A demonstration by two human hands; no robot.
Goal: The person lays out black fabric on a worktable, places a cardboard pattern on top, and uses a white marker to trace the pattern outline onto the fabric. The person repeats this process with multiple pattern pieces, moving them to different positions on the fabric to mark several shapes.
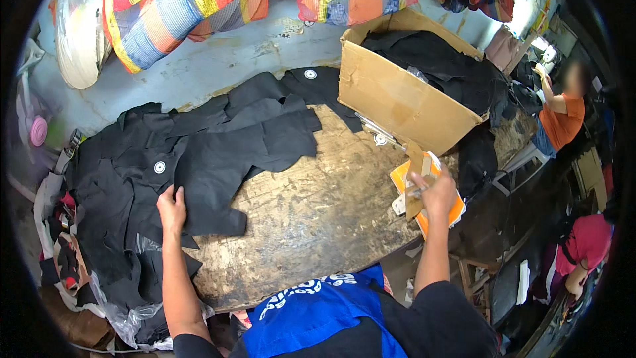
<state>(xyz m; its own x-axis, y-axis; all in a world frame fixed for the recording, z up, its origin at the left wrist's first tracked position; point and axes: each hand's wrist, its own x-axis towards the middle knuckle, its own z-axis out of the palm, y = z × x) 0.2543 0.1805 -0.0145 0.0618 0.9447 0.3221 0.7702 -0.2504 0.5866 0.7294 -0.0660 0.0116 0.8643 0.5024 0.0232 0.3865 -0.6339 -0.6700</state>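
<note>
Black fabric pieces (218,149) lie overlapping across the left and middle of a worn wooden table (318,192). My left hand (172,211) is closed at the edge of one piece, thumb and fingers pinching the cloth. On the right, my right hand (437,195) is over an orange-and-white booklet or packet (457,209). Its fingers are curled around a narrow brown cardboard piece (414,207), slightly blurred. White round discs with dark rings lie on the cloth, one disc (159,167) near my left hand and another disc (310,74) farther back.
A large cardboard box (404,96) filled with black fabric stands at the back right. Striped woven bags (165,16) line the far side. Clear plastic (132,318) lies by the left edge. One person in orange (563,119) and another in pink (586,242) sit at the right.
</note>
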